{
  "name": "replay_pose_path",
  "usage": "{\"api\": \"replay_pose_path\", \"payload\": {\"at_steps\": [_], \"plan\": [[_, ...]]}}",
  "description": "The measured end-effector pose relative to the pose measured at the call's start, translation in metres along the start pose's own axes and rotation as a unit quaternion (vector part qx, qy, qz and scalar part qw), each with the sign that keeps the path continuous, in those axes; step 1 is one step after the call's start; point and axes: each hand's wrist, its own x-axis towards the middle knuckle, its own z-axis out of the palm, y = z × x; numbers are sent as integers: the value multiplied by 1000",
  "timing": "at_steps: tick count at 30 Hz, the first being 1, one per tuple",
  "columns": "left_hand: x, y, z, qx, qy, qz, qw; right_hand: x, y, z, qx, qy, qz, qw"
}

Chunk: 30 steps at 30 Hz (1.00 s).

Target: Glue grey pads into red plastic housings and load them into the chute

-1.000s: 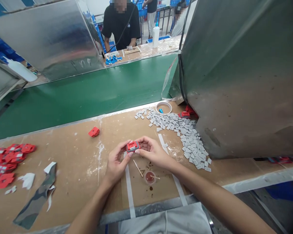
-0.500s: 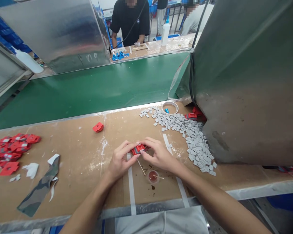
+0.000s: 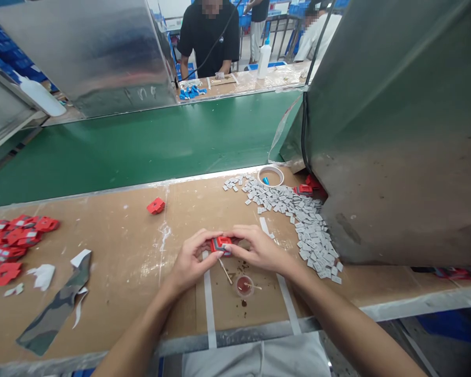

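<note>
Between my two hands is a small red and grey plastic part (image 3: 221, 244), held just above the cardboard-covered bench. My left hand (image 3: 194, 257) grips its left side between thumb and fingers. From the right, my right hand (image 3: 253, 245) holds it too, its thumb pressed on the near face. Below the hands lies a cotton swab (image 3: 225, 271). Beside that stands a small clear cup (image 3: 245, 286) of reddish liquid with another stick in it. Many small grey tiles (image 3: 314, 230) are spread to the right of my right hand.
A heap of red parts (image 3: 18, 238) lies at the left, near a camouflage cloth strip (image 3: 55, 309). One red part (image 3: 156, 206) sits alone. A tape roll (image 3: 270, 176) rests by the green conveyor belt (image 3: 160, 146). A metal panel (image 3: 396, 157) bounds the right; a person (image 3: 210, 39) sits opposite.
The red part has been tilted in my fingers, so more of its red top and near face shows. Both hands stay on it. The whole view has shifted slightly.
</note>
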Motion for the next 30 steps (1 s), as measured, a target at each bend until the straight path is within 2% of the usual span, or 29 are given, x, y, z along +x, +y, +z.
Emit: {"api": "replay_pose_path", "payload": {"at_steps": [3,7,14,17,22,26,28,30], "plan": [[1,-3,2,-34,4,-39,999,0,1,0,-25,-4,15,1000],[2,-3,3,-15,14,-32,999,-2,1,4,-60,17,8,998],[2,-11,9,-118,9,-114,986,-3,0,6,-102,-17,42,994],[1,-10,8,-81,5,-90,993,-3,0,6,-103,-27,44,993],[-3,-1,4,11,26,-22,999,-4,-5,8,-65,-7,35,997],[-1,-3,1,-6,-3,-34,999,-4,-5,9,-42,-9,45,998],[3,-9,-7,-11,-14,-35,999,-3,-1,8,-17,-3,53,998],[9,-19,-22,58,33,-10,998,0,3,6,16,17,68,997]]}}
